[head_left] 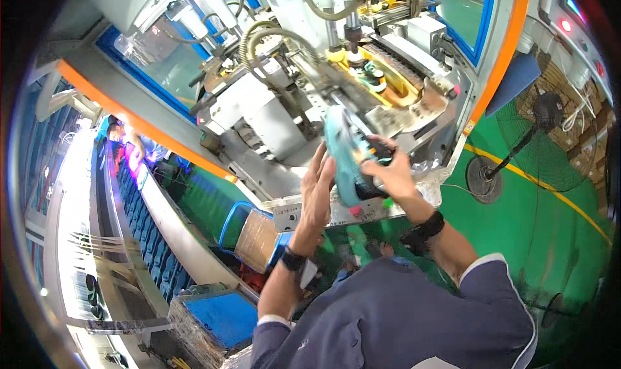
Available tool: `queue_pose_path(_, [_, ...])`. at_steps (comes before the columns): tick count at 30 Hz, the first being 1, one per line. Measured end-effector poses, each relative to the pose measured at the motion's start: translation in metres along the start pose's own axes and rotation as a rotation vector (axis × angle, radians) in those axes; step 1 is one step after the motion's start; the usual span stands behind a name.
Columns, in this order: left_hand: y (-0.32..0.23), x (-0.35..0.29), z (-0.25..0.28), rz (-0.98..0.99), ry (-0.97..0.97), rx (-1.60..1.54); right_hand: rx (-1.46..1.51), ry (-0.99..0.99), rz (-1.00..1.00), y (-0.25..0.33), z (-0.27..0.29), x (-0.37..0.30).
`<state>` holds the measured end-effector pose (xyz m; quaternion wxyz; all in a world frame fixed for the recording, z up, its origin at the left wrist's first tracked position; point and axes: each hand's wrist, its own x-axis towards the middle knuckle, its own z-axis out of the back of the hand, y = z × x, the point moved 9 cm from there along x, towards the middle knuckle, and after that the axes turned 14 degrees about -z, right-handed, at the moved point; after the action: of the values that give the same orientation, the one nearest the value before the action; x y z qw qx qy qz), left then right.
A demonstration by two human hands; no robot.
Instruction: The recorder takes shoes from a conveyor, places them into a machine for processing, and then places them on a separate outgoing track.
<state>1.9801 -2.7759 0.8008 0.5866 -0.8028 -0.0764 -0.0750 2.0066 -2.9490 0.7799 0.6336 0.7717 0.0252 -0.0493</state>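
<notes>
A teal shoe (pixel 345 158) with a dark opening hangs tilted in front of the machine, blurred by motion. My right hand (pixel 396 175) grips it at its right side, thumb across the upper and fingers partly hidden behind it. Along the shoe's left side, my left hand (pixel 315 191) has its fingers stretched out straight, close against the shoe; whether the palm presses on it I cannot tell. Just beyond, a yellow mould (pixel 404 87) in the machine holds another teal and dark shoe part (pixel 375 78).
The machine's metal front edge (pixel 291 215) carries a pink button (pixel 354 210) and a green button (pixel 387 202). Hoses (pixel 249 48) hang above. A standing fan (pixel 546 110) is at right, a conveyor (pixel 132 233) at left. Near it stands a blue-topped box (pixel 223 317).
</notes>
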Motion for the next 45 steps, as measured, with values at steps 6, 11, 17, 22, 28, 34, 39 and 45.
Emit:
queue_pose_path(6, [0.137,0.169,0.009,0.183,-0.039,0.232,-0.078,-0.263,0.038,0.043,0.125,0.037])
queue_pose_path(11, [0.236,0.299,0.043,0.091,-0.137,0.633,-0.110,-0.414,0.053,0.068,0.178,0.032])
queue_pose_path(17, [0.284,0.351,0.040,0.268,-0.101,1.022,-0.273,-0.584,0.023,0.077,0.203,0.044])
queue_pose_path(22, [0.254,0.346,0.071,0.263,-0.189,0.929,-0.610,-0.552,-0.036,0.106,0.189,0.153])
queue_pose_path(28, [0.166,0.191,0.082,0.431,-0.164,-0.321,-1.355,-0.252,-0.225,0.097,0.044,0.316])
queue_pose_path(34, [0.024,0.002,0.136,0.364,-0.256,-0.156,-1.384,0.009,-0.164,-0.035,-0.062,0.412])
queue_pose_path(39, [-0.043,-0.141,0.184,0.219,-0.699,0.007,-1.308,-0.329,0.025,-0.106,-0.081,0.416])
queue_pose_path(45, [-0.026,-0.272,0.169,0.027,-1.217,-0.050,-1.274,-0.188,0.374,-0.066,-0.134,0.347])
